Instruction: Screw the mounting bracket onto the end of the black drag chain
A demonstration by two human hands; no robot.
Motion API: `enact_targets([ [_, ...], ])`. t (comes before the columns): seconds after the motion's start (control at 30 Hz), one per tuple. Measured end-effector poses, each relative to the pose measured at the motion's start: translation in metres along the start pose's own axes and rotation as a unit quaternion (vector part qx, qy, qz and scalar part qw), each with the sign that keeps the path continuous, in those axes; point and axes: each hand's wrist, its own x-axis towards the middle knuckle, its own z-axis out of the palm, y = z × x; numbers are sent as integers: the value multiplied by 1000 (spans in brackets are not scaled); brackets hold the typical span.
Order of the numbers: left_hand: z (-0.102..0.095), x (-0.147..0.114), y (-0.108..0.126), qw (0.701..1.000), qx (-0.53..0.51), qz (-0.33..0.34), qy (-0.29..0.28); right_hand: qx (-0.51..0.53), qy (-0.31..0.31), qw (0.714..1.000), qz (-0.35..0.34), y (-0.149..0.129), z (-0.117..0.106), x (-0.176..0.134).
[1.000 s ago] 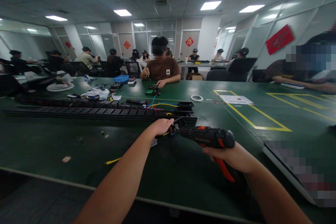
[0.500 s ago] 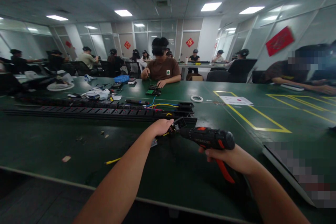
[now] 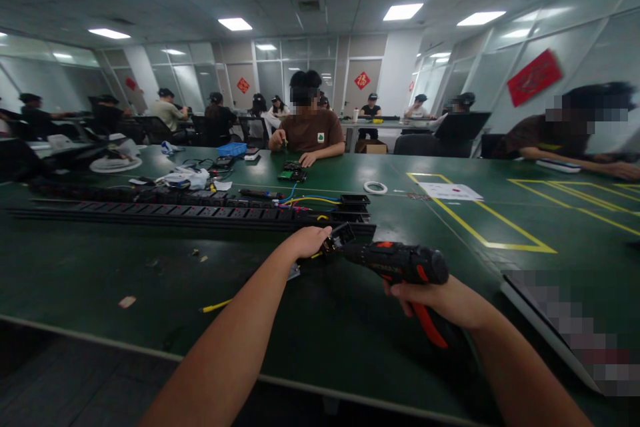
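My left hand [image 3: 313, 241] grips a small black box-like housing [image 3: 343, 236] by its left side, just above the table. A black and orange cordless drill [image 3: 403, 262] is in my right hand [image 3: 440, 298], the fingers wrapped round its handle. The drill lies nearly level, its front end pointing left at the housing; whether the tip touches it I cannot tell. Beneath my left forearm a yellow wire [image 3: 217, 305] lies on the table. Just beyond my left hand runs a long black power strip [image 3: 200, 215] with a row of sockets.
Blue and yellow wires [image 3: 313, 200] lead to black end boxes [image 3: 355, 199] behind the strip. A white tape ring [image 3: 375, 187] and a printed sheet [image 3: 450, 191] lie further off. Across the green table [image 3: 165, 320] a person [image 3: 311, 130] handles a circuit board [image 3: 293, 171].
Almost nothing differs. The drill and my right hand have shifted very slightly; my left hand still holds the housing in the same place.
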Motion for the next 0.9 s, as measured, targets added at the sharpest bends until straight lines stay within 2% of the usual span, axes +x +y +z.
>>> enact_targets([
  [0.2, 1, 0, -1, 1000, 0, -5, 1, 13, -7, 1000, -15, -4, 4, 0],
  [0.4, 1, 2, -2, 1000, -1, -3, -1, -20, 18, 1000, 3, -5, 4, -2],
  [0.9, 1, 0, -4, 1000, -15, -24, 2, -47, 2, 999, -11, -8, 4, -2],
])
